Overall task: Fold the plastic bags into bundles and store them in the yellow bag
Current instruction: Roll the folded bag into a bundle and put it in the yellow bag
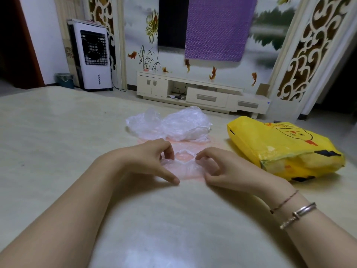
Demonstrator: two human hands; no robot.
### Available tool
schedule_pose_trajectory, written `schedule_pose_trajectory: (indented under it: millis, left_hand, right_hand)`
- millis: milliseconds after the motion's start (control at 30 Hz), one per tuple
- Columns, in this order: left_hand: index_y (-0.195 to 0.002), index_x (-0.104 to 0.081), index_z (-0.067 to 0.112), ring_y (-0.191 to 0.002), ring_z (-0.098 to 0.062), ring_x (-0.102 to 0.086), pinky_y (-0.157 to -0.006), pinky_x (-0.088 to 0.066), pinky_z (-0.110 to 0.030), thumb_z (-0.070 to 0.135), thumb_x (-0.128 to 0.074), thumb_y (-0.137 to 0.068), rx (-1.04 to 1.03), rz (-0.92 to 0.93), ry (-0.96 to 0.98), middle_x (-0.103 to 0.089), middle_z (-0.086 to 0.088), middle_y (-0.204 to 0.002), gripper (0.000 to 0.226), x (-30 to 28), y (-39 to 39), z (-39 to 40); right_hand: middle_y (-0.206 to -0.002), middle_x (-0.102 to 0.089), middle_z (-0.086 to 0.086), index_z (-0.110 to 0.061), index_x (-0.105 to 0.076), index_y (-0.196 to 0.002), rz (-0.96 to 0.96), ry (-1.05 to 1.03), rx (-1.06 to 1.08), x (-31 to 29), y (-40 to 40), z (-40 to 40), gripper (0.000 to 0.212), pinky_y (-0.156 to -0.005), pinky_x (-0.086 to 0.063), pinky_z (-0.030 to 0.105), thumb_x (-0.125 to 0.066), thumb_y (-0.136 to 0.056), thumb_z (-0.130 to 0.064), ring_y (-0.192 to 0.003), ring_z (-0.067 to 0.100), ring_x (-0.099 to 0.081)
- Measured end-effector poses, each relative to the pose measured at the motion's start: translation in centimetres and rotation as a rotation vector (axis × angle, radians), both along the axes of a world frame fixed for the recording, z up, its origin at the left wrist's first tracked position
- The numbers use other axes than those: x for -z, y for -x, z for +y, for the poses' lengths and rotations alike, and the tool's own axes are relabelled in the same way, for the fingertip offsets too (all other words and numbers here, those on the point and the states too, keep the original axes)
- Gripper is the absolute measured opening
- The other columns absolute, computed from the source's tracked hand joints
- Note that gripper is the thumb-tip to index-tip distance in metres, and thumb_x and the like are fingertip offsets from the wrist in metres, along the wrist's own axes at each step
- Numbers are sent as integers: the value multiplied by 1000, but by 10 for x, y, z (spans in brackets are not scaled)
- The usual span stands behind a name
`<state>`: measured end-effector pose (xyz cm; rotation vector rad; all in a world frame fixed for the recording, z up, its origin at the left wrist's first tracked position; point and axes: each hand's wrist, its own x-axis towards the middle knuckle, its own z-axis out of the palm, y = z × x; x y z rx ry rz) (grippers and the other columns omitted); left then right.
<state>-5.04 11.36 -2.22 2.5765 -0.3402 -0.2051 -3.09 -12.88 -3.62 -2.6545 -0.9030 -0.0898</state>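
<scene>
Single head-worn wide-angle view, looked forward and down across the table [58, 132], near edge close under the camera, far edge toward the wall, no second view.

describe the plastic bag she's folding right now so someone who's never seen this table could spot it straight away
Start at the yellow bag lying on the right of the pale table. Just left of it, the left hand and right hand pinch a thin pinkish plastic bag flat on the tabletop. Unlike the crumpled clear bags heaped behind it, this one is tinted pink and held in the fingers.
</scene>
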Motion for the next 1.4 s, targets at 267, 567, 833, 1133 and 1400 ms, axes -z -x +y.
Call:
schedule_pose_trajectory:
  millis: [267, 567, 833, 1133, 1400]
  left_hand:
    - [-100, -55, 29, -77, -4, -53, -73, -45, -23, 31, -68, -80, 2, -63, 79, -56, 13, -94, 24, 6, -7, 1]
    - [-68, -56, 18, -70, -20, -58, -62, -43, -24, 16, -50, -92, -180, -208, 197, -62, -3, -79, 25, 16, -23, -4]
    - [-86, -57, 14, -80, -24, -59, -66, -44, -34, 23, -51, -88, -284, -265, 21, -61, -1, -84, 11, 23, -24, -6]
    - [-107, -43, 13, -91, -29, -52, -70, -37, -34, 15, -47, -90, -383, -409, -321, -54, -6, -104, 18, 22, -21, -4]
    - [-117, -58, 28, -104, 5, -56, -85, -43, -17, 70, -52, -75, -99, -179, 599, -62, 19, -113, 59, 0, -13, -27]
  right_hand:
    - [-74, -68, -2, -15, -67, -74, -49, -371, 230, 8, -11, 10, 28, -75, -47, 37, -51, -94, -25, -75, 17, -61]
    - [-49, -50, -6, -13, -52, -59, 40, -427, 430, 11, -18, 15, 38, -50, -37, 21, -51, -95, -24, -44, 2, -51]
    - [-82, -58, -1, -16, -50, -87, -70, -213, 494, 16, -23, 22, 16, -61, -37, 34, -55, -90, -31, -80, 23, -55]
    - [-94, -48, 5, -17, -51, -74, -60, -167, 508, 18, -27, 21, 20, -70, -40, 33, -61, -84, -31, -84, 23, -52]
    - [-68, -46, 2, -17, -46, -68, 755, -982, 108, -26, 0, 5, 28, -52, -45, 23, -61, -91, -10, -56, 13, -45]
